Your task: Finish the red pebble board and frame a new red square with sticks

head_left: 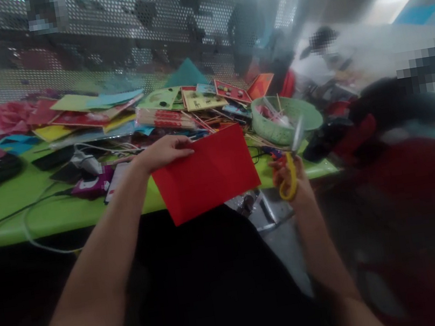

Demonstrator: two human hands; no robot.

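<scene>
Backing red paper [211, 172]: green table [66, 219], perforated panelling [105, 11].

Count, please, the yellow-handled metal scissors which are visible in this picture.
1. The yellow-handled metal scissors are in the person's right hand, blades pointing up, in front of the round, pale green plastic basket. More may be hidden on the cluttered bright green table.

Held: one sheet [209, 175], one scissors [292, 169]
</scene>
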